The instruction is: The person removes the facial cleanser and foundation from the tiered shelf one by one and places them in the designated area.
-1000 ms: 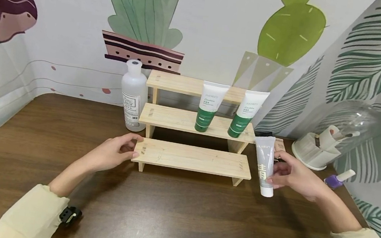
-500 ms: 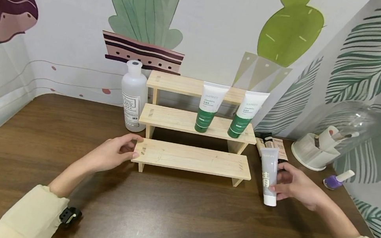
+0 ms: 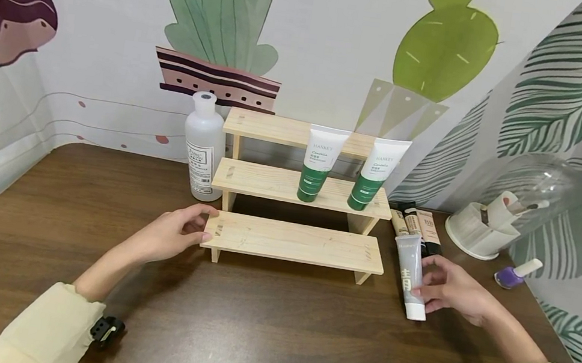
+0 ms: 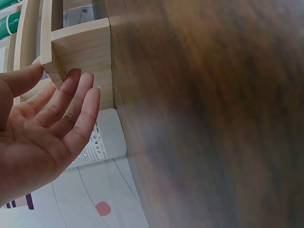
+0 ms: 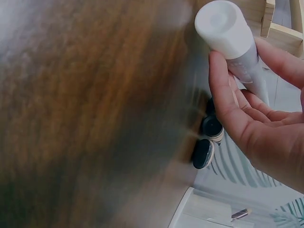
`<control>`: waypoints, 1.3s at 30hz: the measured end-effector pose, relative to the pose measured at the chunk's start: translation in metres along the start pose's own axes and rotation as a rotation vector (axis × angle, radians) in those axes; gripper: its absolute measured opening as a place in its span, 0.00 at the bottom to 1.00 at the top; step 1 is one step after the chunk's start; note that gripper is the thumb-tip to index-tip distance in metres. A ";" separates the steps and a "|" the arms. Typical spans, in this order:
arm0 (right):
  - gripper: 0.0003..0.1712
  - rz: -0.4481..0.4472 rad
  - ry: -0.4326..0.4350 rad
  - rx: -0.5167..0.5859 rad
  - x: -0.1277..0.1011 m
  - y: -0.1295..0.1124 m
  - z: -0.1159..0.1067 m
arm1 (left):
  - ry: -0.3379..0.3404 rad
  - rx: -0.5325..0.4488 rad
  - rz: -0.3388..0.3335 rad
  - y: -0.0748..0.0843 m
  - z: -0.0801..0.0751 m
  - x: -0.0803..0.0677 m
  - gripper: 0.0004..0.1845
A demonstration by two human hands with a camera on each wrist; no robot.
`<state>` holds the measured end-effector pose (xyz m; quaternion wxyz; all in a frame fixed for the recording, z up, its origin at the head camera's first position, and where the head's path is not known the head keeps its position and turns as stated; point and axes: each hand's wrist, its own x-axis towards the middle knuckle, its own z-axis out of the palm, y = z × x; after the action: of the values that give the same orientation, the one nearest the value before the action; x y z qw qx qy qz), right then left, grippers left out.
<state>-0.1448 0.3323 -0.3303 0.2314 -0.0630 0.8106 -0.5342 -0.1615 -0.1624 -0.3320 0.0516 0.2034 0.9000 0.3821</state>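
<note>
My left hand (image 3: 202,226) rests against the left end of the lowest step of a wooden three-step rack (image 3: 294,241). In the left wrist view its fingers (image 4: 76,92) lie fairly straight against the rack's side board (image 4: 83,47), thumb by the step's edge. To the right of the rack my right hand (image 3: 428,284) grips a grey tube (image 3: 408,271) with a white cap, held low over the table, cap toward me. The right wrist view shows thumb and fingers wrapped round the tube (image 5: 232,38). Two green-and-white tubes (image 3: 319,164) (image 3: 377,174) stand on the middle step.
A white bottle (image 3: 204,146) stands left of the rack. Small beige tubes with black caps (image 3: 416,224) lie behind the grey tube. A white container under a clear dome (image 3: 481,229) and a purple nail polish bottle (image 3: 515,274) sit at the right. Printed walls enclose the table.
My right hand has brought the grey tube down and slightly right, from upright beside the rack to low over the table. The left hand has stayed put.
</note>
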 end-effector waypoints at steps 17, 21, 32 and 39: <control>0.36 0.063 -0.035 0.020 -0.001 0.009 0.001 | -0.010 0.002 -0.001 -0.001 -0.001 0.001 0.20; 0.37 0.077 -0.024 0.020 0.000 0.008 0.001 | -0.010 0.003 -0.001 -0.001 -0.001 0.001 0.20; 0.38 0.099 -0.011 0.037 -0.002 0.008 0.001 | -0.011 -0.009 0.004 -0.001 -0.002 0.000 0.20; 0.38 0.091 -0.028 0.052 -0.002 0.011 -0.002 | -0.013 -0.011 0.007 -0.001 -0.001 0.001 0.20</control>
<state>-0.1420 0.3389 -0.3388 0.2682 -0.0277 0.7952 -0.5431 -0.1628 -0.1640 -0.3319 0.0571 0.2085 0.8969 0.3858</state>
